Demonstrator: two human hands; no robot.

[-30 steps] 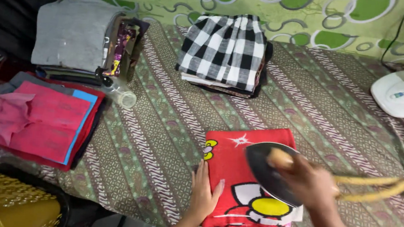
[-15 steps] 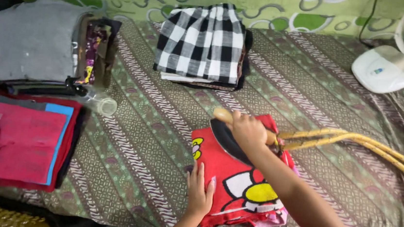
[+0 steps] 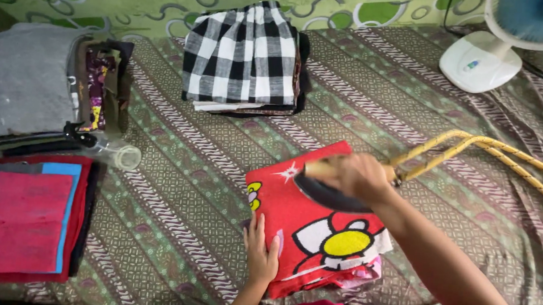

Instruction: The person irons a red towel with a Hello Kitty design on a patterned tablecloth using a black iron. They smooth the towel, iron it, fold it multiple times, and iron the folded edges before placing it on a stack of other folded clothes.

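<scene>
Red cloth half-pressed: iron gripped by closed right hand, edge pinned by flat, open left hand; folded stacks already done

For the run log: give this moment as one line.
right hand: grips dark iron on folded red cartoon-print cloth | left hand: flat on cloth's left edge | yellow cord: trails right

fan cut by top edge, iron blurred

No packages, labels, signs or screens show anywhere — only cloth, folded clothes and a fan.
</scene>
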